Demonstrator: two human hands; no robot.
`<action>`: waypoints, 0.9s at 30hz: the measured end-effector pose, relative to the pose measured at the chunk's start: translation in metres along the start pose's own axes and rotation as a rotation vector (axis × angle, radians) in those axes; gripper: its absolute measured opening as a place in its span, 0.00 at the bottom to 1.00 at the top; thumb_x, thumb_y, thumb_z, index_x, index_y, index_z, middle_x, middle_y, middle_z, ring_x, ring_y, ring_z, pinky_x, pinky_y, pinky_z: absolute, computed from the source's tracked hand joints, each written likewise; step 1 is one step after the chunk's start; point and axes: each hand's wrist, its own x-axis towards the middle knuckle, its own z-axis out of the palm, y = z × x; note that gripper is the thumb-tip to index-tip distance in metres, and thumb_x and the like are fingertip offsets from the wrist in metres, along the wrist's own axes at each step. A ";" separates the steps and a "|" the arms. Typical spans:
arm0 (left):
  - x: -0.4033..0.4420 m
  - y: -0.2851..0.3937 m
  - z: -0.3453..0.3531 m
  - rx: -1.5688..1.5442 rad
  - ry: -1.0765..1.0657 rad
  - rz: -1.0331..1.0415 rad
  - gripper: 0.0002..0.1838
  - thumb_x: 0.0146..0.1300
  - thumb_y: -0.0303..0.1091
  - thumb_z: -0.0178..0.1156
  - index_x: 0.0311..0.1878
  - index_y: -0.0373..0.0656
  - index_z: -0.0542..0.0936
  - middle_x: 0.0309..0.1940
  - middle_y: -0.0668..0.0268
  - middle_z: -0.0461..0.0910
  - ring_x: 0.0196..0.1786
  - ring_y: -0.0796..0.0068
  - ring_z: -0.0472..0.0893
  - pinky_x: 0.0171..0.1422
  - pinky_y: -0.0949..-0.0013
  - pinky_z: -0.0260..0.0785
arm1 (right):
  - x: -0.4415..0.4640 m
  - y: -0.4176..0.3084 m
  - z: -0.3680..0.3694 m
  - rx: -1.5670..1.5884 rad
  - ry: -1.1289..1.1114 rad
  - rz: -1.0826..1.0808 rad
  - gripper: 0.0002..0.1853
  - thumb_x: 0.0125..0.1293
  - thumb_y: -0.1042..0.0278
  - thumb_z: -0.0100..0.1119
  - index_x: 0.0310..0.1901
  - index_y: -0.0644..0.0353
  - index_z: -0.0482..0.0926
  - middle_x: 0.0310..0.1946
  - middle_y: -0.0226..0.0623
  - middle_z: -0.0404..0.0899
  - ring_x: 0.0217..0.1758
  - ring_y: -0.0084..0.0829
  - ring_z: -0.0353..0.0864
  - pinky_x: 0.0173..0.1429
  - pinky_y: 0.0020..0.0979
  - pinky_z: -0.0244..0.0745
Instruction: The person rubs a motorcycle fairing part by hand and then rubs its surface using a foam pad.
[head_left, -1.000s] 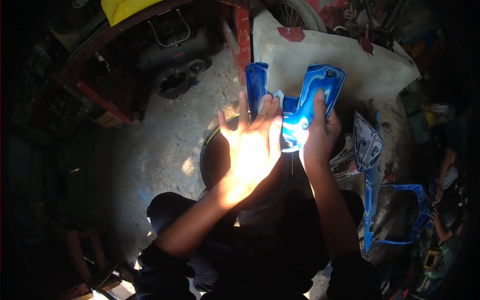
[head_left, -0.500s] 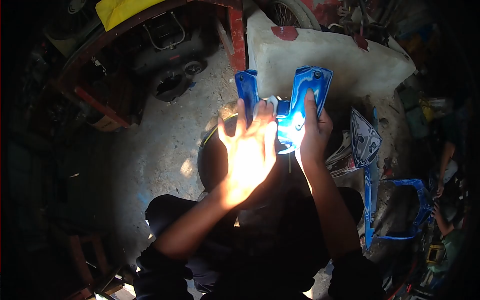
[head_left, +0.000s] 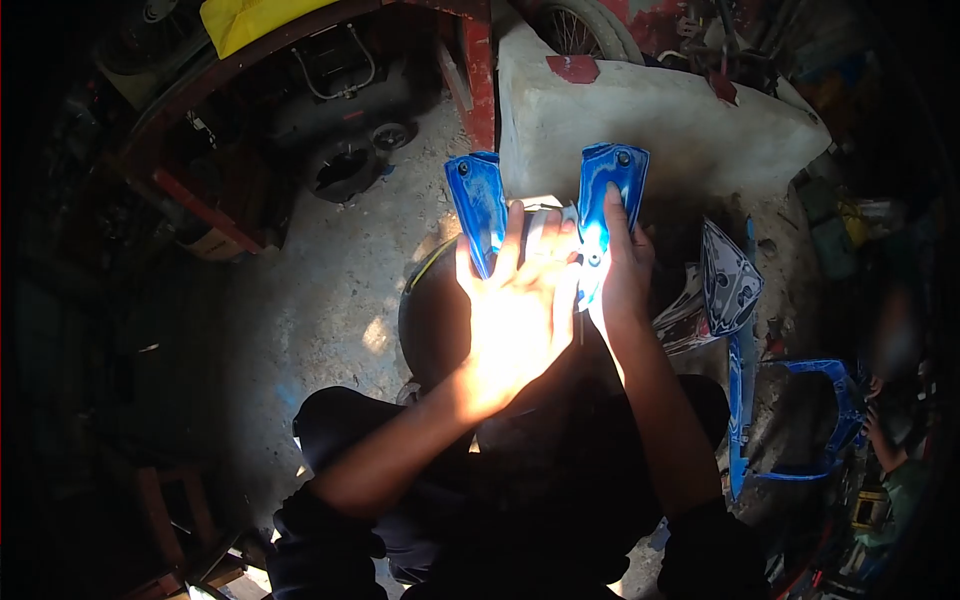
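Observation:
A blue plastic fairing panel (head_left: 612, 172) with two upright arms is held up in front of me. Whitish scuffed patches mark its surface. My right hand (head_left: 625, 265) grips the right arm, thumb on its face and fingers behind. My left hand (head_left: 515, 320), brightly sunlit, lies across the joining middle part, some fingers stretched and others bent. A small pale folded sheet (head_left: 543, 202), perhaps sandpaper, shows at those bent fingertips; most of it is hidden. Below the panel is a dark round tub (head_left: 425, 320) with a yellow rim line.
To the right lie a white-and-black patterned panel (head_left: 730, 280) and a blue frame-like part (head_left: 845, 400). Another person's arm (head_left: 885, 445) reaches in at far right. A pale slab-like panel (head_left: 650, 110) and a spoked wheel (head_left: 580, 30) stand ahead. Red framework (head_left: 480, 85) rises nearby.
My left hand has moved right and slightly down across the panel with the pale sheet. The panel has shifted a little left and turned slightly, still in my right hand.

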 end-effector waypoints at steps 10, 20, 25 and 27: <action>0.011 0.000 -0.006 0.062 0.064 -0.055 0.21 0.76 0.45 0.55 0.67 0.52 0.82 0.69 0.67 0.80 0.81 0.49 0.64 0.80 0.24 0.32 | -0.008 -0.013 0.003 -0.026 0.015 0.022 0.32 0.73 0.32 0.59 0.47 0.60 0.84 0.32 0.27 0.81 0.33 0.18 0.79 0.40 0.23 0.74; 0.020 0.003 -0.007 0.092 0.027 -0.052 0.26 0.75 0.49 0.55 0.70 0.47 0.80 0.72 0.64 0.76 0.82 0.47 0.61 0.80 0.25 0.33 | -0.005 -0.004 0.001 -0.018 -0.113 -0.060 0.29 0.75 0.33 0.59 0.43 0.57 0.83 0.29 0.24 0.74 0.32 0.16 0.72 0.38 0.22 0.66; 0.010 0.009 -0.004 0.068 0.034 -0.068 0.22 0.75 0.48 0.59 0.66 0.51 0.83 0.72 0.68 0.77 0.83 0.52 0.60 0.82 0.28 0.28 | 0.002 -0.001 -0.002 -0.051 -0.096 -0.111 0.29 0.74 0.33 0.59 0.43 0.58 0.83 0.29 0.24 0.75 0.33 0.16 0.74 0.38 0.21 0.68; 0.009 0.007 -0.005 0.068 0.016 -0.080 0.21 0.75 0.47 0.59 0.66 0.51 0.83 0.73 0.69 0.77 0.83 0.53 0.61 0.82 0.29 0.29 | -0.002 -0.003 0.001 -0.021 -0.092 -0.069 0.29 0.74 0.33 0.59 0.43 0.58 0.83 0.30 0.24 0.76 0.34 0.16 0.74 0.39 0.22 0.68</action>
